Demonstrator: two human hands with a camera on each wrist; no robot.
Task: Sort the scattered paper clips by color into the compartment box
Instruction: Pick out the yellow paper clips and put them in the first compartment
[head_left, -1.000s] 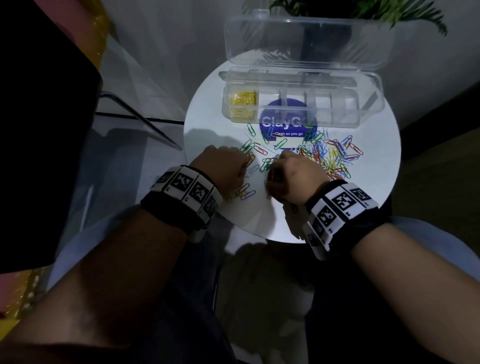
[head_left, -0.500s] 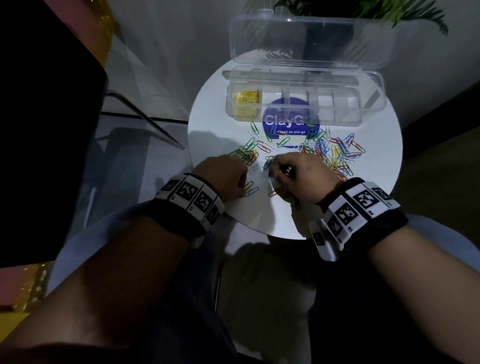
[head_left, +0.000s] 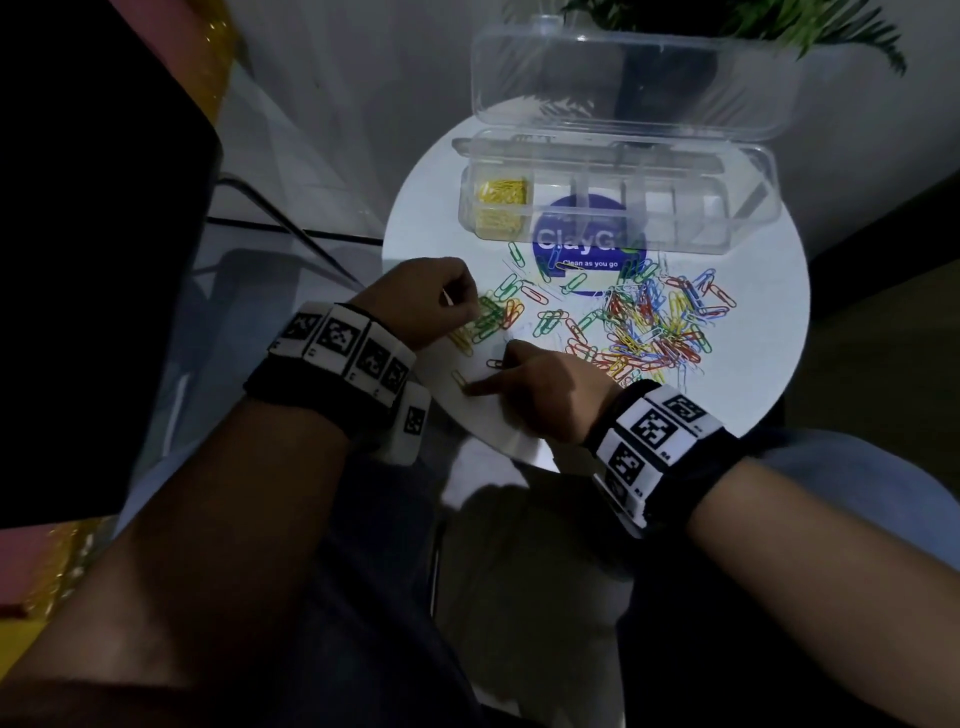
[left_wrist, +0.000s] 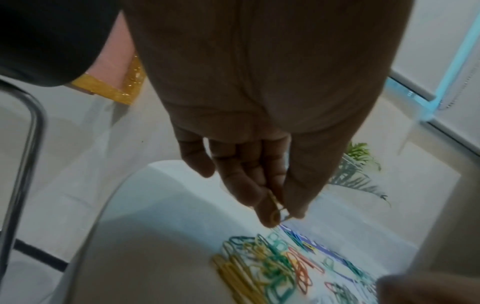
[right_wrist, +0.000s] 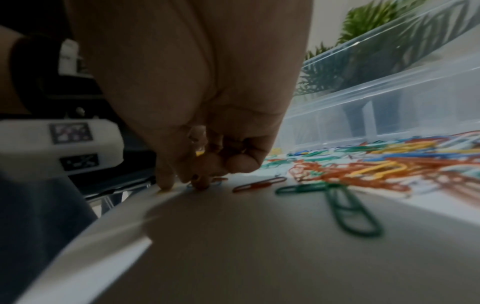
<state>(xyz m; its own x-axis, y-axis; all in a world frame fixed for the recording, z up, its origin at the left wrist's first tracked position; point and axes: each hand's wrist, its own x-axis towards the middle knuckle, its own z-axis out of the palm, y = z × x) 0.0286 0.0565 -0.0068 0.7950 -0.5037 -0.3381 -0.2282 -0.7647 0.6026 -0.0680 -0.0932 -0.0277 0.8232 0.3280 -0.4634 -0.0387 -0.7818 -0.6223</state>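
Observation:
Mixed coloured paper clips (head_left: 649, 332) lie piled on the round white table (head_left: 753, 374). Behind them stands the clear compartment box (head_left: 748, 208), lid up, with yellow clips (head_left: 501, 197) in its leftmost cell. My left hand (head_left: 470, 312) hovers over green and yellow clips (left_wrist: 259, 265) and pinches a yellowish clip (left_wrist: 276, 207) between thumb and fingers (left_wrist: 262, 214). My right hand (head_left: 483, 384) is curled low on the table near its front edge. Its forefinger tip touches a yellow clip (head_left: 460, 378). A bit of yellow (right_wrist: 199, 153) shows inside the curled fingers (right_wrist: 239, 164).
The open lid (head_left: 623, 78) leans back against a green plant (head_left: 810, 26). Single red (right_wrist: 259, 184) and green clips (right_wrist: 348, 209) lie just right of my right hand. A dark metal chair frame (head_left: 291, 228) stands left of the table. My lap is below the table edge.
My left hand has lifted and moved away from me to the green and yellow clips. My right hand has slid toward the near left edge with its forefinger stretched out to a yellow clip.

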